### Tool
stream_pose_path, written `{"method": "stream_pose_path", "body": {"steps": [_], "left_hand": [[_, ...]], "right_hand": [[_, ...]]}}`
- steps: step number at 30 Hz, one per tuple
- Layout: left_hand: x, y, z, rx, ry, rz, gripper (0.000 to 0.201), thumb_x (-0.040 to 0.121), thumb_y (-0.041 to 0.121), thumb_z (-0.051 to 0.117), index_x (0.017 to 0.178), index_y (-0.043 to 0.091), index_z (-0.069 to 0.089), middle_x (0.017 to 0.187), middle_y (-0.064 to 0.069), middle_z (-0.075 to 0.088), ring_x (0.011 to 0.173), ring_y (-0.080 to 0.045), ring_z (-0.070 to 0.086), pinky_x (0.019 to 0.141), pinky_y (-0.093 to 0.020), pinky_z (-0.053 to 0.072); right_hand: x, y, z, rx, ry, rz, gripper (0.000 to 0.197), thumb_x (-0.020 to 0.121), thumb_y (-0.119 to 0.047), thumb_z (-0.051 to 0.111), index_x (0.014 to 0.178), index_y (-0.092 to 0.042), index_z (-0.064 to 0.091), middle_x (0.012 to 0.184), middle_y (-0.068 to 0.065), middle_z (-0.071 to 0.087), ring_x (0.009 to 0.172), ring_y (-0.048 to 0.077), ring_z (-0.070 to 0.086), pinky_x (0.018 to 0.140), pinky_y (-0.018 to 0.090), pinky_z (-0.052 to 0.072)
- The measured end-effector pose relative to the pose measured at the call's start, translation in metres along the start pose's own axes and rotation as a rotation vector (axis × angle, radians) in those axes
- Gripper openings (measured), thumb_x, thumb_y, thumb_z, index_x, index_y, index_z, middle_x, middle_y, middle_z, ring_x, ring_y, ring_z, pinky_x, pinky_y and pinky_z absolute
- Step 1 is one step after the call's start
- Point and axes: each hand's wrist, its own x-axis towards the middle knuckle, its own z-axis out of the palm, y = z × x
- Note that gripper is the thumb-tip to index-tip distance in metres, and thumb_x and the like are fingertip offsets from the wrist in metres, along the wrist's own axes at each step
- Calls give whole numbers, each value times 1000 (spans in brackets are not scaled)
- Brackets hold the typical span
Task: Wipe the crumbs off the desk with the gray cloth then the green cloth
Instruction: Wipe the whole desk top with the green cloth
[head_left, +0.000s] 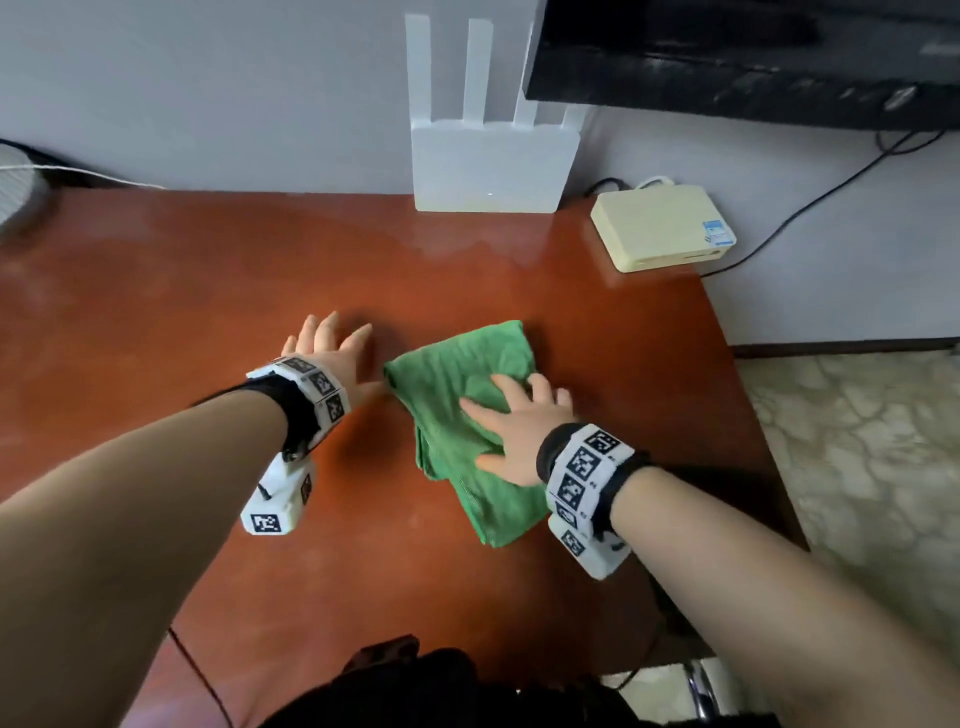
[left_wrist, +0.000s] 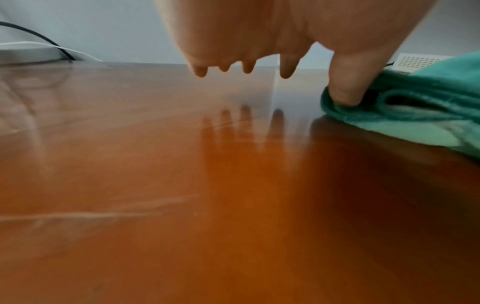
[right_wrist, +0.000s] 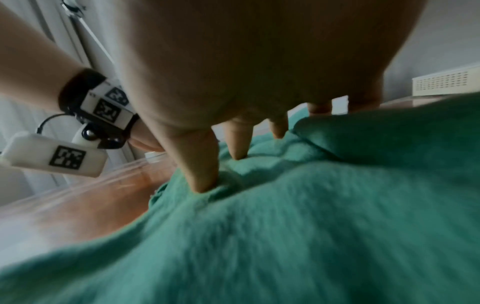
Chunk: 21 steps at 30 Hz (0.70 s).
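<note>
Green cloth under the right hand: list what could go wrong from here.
1. The green cloth is folded and bunched under the right hand; it may unfold mid-wipe.
2. The left hand has its thumb on the cloth's edge, which could drag it.
3. A long stroke might bump the beige box at the desk corner.
</note>
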Motion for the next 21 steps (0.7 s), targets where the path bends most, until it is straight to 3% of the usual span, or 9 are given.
{"method": "stream_pose_path", "body": {"steps": [3, 5, 8, 11, 13, 18, 21], "left_hand": [[12, -9, 2, 6, -19, 24, 79, 85, 59, 49, 148, 33, 9, 157, -5, -4, 145, -27, -8, 118, -42, 0], [18, -12, 6, -10, -21, 34, 79, 85, 58, 49, 148, 33, 9, 157, -5, -3, 145, -27, -8, 118, -42, 0], [24, -13, 10, -4, -19, 43, 81, 83, 62, 48, 148, 36, 6, 157, -4, -7, 144, -28, -11, 116, -45, -3], [29, -12, 10, 42, -73, 51, 83, 84, 66, 41, 148, 36, -3, 156, -4, -17, 143, -29, -18, 115, -48, -7], [31, -12, 9, 69, -104, 51, 83, 85, 68, 36, 147, 36, -9, 155, -4, -22, 142, -30, -22, 114, -50, -8], [32, -12, 7, 93, -151, 61, 83, 86, 68, 32, 146, 36, -15, 153, -4, -26, 141, -32, -23, 113, -53, -7], [32, -14, 5, 86, -181, 73, 88, 84, 69, 36, 145, 36, -17, 152, -5, -29, 140, -32, -25, 113, -54, -8]], "right_hand": [[8, -7, -1, 73, 22, 75, 67, 82, -69, 40, 140, -45, 15, 156, 3, -16, 140, 40, -19, 109, 64, -5], [15, -15, 1, 106, 35, 103, 68, 84, -67, 39, 141, -41, 13, 155, 2, -22, 139, 41, -24, 111, 64, 1], [25, -23, -3, 98, 92, 120, 66, 92, -57, 30, 145, -42, -7, 157, -4, -16, 141, 41, -9, 109, 56, 21], [44, -7, -17, 79, 159, 132, 59, 96, -47, 28, 144, -47, -5, 157, -5, -1, 137, 37, 10, 99, 46, 38], [62, 17, -30, 118, 163, 217, 54, 97, -43, 29, 144, -49, 2, 156, -5, 4, 134, 35, 16, 98, 44, 39], [99, 57, -70, 262, 79, 555, 54, 99, -35, 31, 145, -44, 6, 154, 1, 6, 136, 40, 13, 107, 48, 28], [94, 40, -66, 190, 106, 398, 54, 97, -33, 35, 144, -45, 13, 153, 0, 9, 132, 38, 18, 101, 44, 35]]}}
